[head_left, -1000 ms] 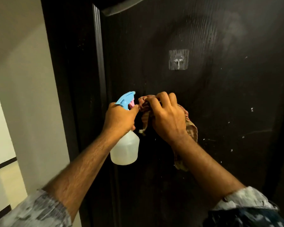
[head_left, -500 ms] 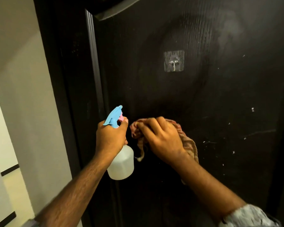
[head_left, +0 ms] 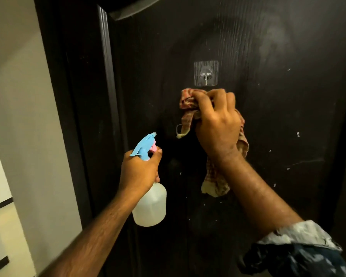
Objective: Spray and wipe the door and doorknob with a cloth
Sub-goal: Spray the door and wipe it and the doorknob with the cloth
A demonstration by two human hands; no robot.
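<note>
Right hand [head_left: 218, 126]: fingers curled tight around a bunched checked cloth [head_left: 190, 108], knuckles toward the camera, the wad pressed flat against the door [head_left: 288, 116]. One red-and-tan fold sticks out left of the fingers; a longer tail hangs below the wrist and lies against the door face. The cloth's upper edge sits just below a clear adhesive hook [head_left: 206, 73] stuck to the door; cannot tell whether they touch.

Left hand [head_left: 140, 170]: wrapped around the neck of a spray bottle [head_left: 150, 206], index fingertip on the pink trigger. Blue nozzle head points up and right toward the door. Bottle body is translucent white and hangs below the fist, tilted slightly. It is lower than and left of the cloth, well apart from it, near the door's left edge.

Door: dark, wood-grained, fills most of the view. Small pale specks are scattered over the right and lower parts, and a hazy smear shows at upper right. Doorknob: not identifiable in the dark surface.

Left of the door stands a dark door frame [head_left: 68, 116], then a pale wall [head_left: 18, 96] with a dark skirting strip at lower left. A patterned sleeve [head_left: 300, 242] is rolled up on the right forearm at lower right.
</note>
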